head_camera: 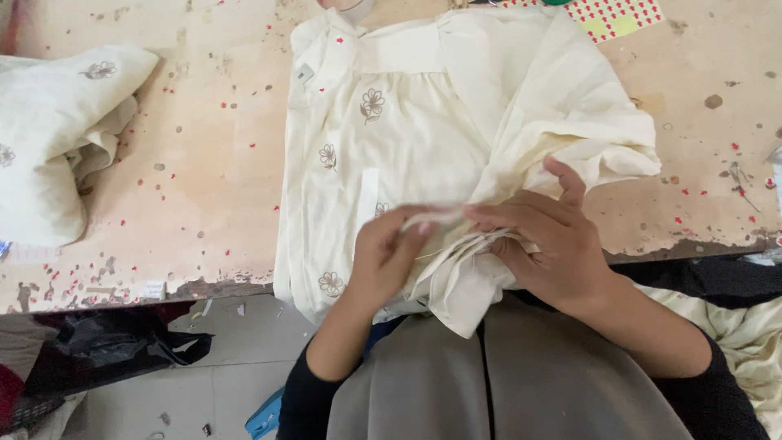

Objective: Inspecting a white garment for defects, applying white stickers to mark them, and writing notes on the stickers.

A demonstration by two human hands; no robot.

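Observation:
A cream garment (423, 122) with small brown embroidered flowers lies spread on a worn table (204, 163), its lower part hanging over the near edge. My left hand (383, 253) pinches a narrow cream fabric strip (436, 217) at the garment's lower middle. My right hand (546, 244) holds the other end of that strip and rests on bunched folds of the cloth, thumb raised.
Another folded cream garment (57, 138) with the same flowers sits at the table's left. A sheet of red sticker dots (611, 16) lies at the far edge. Tiny red dots litter the tabletop. Dark cloth (98, 350) lies on the floor at left.

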